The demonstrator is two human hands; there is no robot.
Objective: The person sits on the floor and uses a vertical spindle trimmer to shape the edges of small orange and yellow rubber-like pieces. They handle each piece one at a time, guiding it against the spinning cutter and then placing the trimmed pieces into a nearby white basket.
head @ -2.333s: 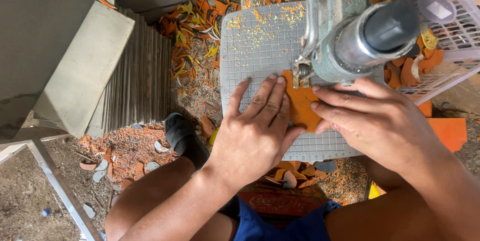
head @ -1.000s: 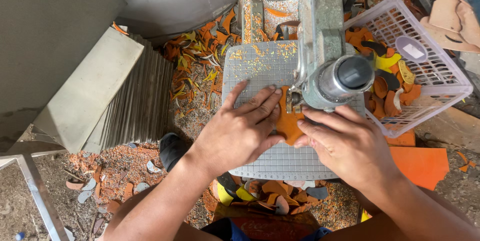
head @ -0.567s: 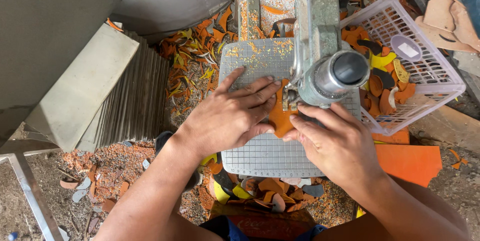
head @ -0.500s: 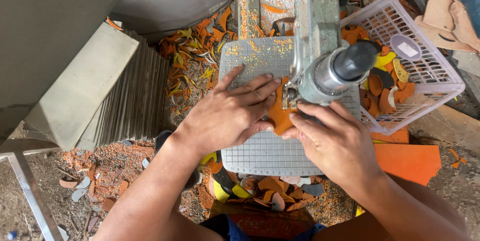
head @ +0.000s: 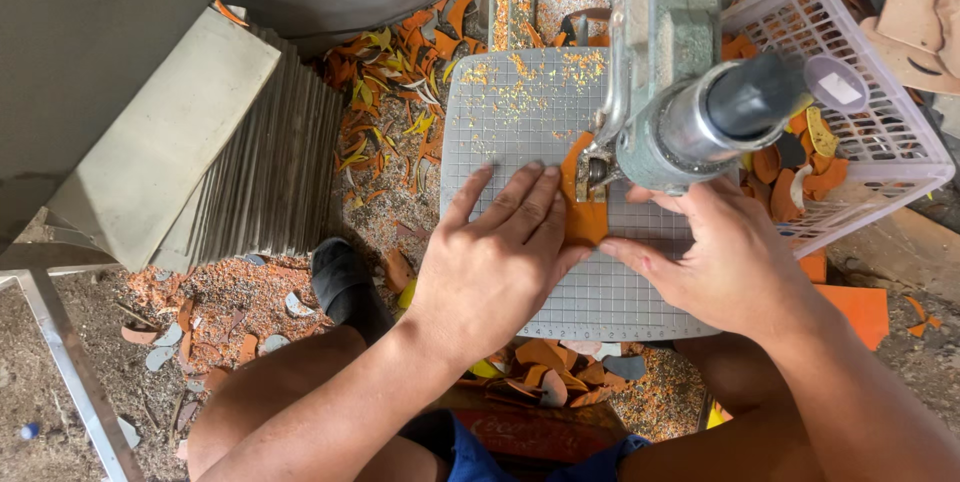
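The left hand lies flat, fingers spread, pressing the left side of an orange tile piece; the right hand presses its right side, fingers extended; the piece lies between both hands on the gridded cutting table, its far end under the saw head; a white basket of offcuts stands to the right.

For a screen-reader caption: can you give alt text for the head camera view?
Left hand and right hand press an orange tile piece flat on a gridded cutting table under a grey saw head; orange offcuts fill a white basket.
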